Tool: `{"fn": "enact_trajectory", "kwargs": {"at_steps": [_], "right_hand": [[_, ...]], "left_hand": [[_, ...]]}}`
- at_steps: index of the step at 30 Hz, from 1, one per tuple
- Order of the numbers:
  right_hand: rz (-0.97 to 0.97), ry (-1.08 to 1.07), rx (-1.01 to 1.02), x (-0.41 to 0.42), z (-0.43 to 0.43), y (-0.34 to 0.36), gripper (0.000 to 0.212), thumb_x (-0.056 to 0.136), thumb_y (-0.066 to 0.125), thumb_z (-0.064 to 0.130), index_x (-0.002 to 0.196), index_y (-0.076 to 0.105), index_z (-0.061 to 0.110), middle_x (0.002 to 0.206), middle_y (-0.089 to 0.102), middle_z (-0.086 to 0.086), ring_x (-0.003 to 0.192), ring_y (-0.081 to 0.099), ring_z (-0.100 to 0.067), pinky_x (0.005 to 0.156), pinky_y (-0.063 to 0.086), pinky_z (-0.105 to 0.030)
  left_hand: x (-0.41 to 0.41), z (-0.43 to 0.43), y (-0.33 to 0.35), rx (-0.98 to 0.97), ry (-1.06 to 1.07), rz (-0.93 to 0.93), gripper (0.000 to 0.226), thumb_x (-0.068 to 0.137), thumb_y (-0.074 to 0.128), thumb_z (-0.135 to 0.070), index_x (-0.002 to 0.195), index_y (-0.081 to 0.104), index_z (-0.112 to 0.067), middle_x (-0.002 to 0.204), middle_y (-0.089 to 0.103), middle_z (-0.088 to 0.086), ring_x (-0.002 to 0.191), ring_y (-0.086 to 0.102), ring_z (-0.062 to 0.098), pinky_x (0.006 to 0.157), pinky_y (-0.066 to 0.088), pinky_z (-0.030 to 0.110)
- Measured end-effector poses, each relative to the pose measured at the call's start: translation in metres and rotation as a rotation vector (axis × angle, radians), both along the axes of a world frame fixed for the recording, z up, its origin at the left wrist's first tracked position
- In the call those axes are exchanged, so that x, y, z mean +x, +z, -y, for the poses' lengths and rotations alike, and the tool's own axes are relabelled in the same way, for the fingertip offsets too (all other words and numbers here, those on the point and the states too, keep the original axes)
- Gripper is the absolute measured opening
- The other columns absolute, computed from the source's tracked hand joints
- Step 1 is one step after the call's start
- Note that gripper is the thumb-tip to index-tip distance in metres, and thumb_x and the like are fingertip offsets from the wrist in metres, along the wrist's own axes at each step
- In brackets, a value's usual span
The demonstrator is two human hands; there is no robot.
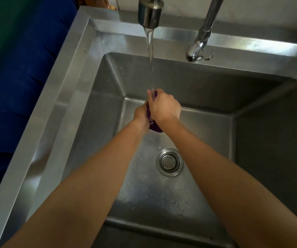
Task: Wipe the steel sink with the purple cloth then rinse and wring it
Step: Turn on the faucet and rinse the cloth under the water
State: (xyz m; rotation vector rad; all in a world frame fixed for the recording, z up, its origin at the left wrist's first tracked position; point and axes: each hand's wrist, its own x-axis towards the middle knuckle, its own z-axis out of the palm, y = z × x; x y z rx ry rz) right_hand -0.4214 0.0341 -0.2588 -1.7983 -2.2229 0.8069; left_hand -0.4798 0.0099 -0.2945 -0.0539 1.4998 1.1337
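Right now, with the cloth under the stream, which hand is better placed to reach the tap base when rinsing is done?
Right hand, probably: the tap base stands back-right. Both hands grip the purple cloth.

Just one view here, head-mounted and wide-angle, looking steeply down and forward into the steel sink [251, 104] from right above its near edge. It's close: both forearms run in from the bottom corners, and the faucet spout [150, 14] pokes in at the top edge. The basin sits tilted in frame, its left rim running diagonally. The strainer drain [169, 162] lands slightly below center.
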Motion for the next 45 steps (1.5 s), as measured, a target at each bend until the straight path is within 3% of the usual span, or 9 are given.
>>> {"fn": "enact_trajectory", "kwargs": {"at_steps": [10,13,16,21,25,29,32,36,45], "right_hand": [[-0.113,-0.197,-0.274,0.033,-0.025,-0.071,0.059,0.097,0.028,0.050,0.110,0.059,0.001,0.112,0.063,-0.022,0.103,0.060,-0.035,0.080,0.046,-0.036],[-0.199,-0.271,-0.530,0.059,-0.025,-0.083,0.058,0.096,0.030,0.053,0.108,0.061,0.005,0.098,0.063,-0.018,0.078,0.064,-0.032,0.060,0.056,-0.036],[-0.406,-0.340,-0.686,0.073,-0.024,-0.091,0.040,0.095,0.047,0.038,0.104,0.061,0.003,0.104,0.065,-0.025,0.082,0.067,-0.037,0.070,0.059,-0.042],[-0.619,0.038,-0.638,0.079,-0.019,-0.076,0.022,0.083,0.056,-0.007,0.103,0.063,-0.001,0.095,0.060,-0.008,0.083,0.058,-0.014,0.064,0.048,-0.007],[-0.578,0.285,-0.556,0.074,-0.014,-0.080,0.033,0.073,0.061,-0.008,0.091,0.063,0.019,0.121,0.049,-0.007,0.113,0.048,-0.015,0.090,0.038,-0.008],[-0.463,0.226,-0.441,0.060,-0.014,-0.094,0.043,0.085,0.059,0.046,0.125,0.049,0.036,0.136,0.042,-0.005,0.129,0.038,-0.021,0.111,0.029,-0.034],[-0.302,0.213,-0.305,0.045,-0.017,-0.091,0.051,0.090,0.038,0.058,0.127,0.053,0.025,0.131,0.055,-0.007,0.122,0.050,-0.023,0.101,0.038,-0.033],[-0.042,0.260,-0.063,0.032,-0.017,-0.085,0.057,0.093,0.029,0.057,0.096,0.063,0.011,0.101,0.068,-0.015,0.097,0.061,-0.033,0.074,0.042,-0.033],[0.120,0.296,0.222,0.023,-0.024,-0.080,0.054,0.100,0.024,0.037,0.092,0.070,0.009,0.094,0.071,-0.018,0.092,0.065,-0.037,0.072,0.044,-0.035]], "left_hand": [[-0.002,0.017,-0.053,-0.018,-0.117,-0.334,0.033,0.094,0.045,-0.043,0.090,0.063,-0.015,0.090,0.068,0.006,0.084,0.066,0.022,0.070,0.054,0.031],[-0.004,0.019,-0.061,-0.004,-0.115,-0.228,0.024,0.096,0.046,-0.037,0.103,0.058,-0.018,0.107,0.067,0.009,0.095,0.065,0.025,0.074,0.055,0.036],[-0.008,0.026,-0.069,-0.021,-0.119,-0.046,0.017,0.095,0.047,-0.027,0.106,0.058,-0.020,0.109,0.065,0.007,0.094,0.064,0.023,0.077,0.055,0.040],[-0.023,0.032,-0.079,-0.020,-0.071,0.406,0.063,0.088,0.041,-0.057,0.119,0.057,-0.004,0.120,0.061,0.023,0.110,0.058,0.038,0.090,0.048,0.053],[-0.021,0.019,-0.070,-0.051,-0.198,0.401,0.053,0.092,0.042,-0.047,0.099,0.064,0.001,0.090,0.070,0.022,0.080,0.068,0.036,0.074,0.057,0.044],[-0.008,0.001,-0.058,-0.093,-0.295,0.054,0.024,0.092,0.039,-0.020,0.080,0.056,-0.007,0.051,0.061,0.006,0.040,0.058,0.016,0.038,0.044,0.017],[0.001,-0.005,-0.061,-0.066,-0.287,-0.234,0.032,0.095,0.041,-0.026,0.071,0.056,-0.009,0.051,0.056,0.008,0.032,0.048,0.014,0.032,0.031,0.013],[0.006,-0.012,-0.066,-0.043,-0.112,-0.240,0.052,0.099,0.036,-0.039,0.055,0.047,-0.012,0.029,0.042,-0.001,0.022,0.034,0.010,0.032,0.020,0.007],[0.012,-0.017,-0.069,-0.108,-0.021,-0.418,0.060,0.099,0.033,-0.039,0.046,0.043,-0.013,0.029,0.041,0.000,0.021,0.038,0.012,0.030,0.023,0.009]]}}
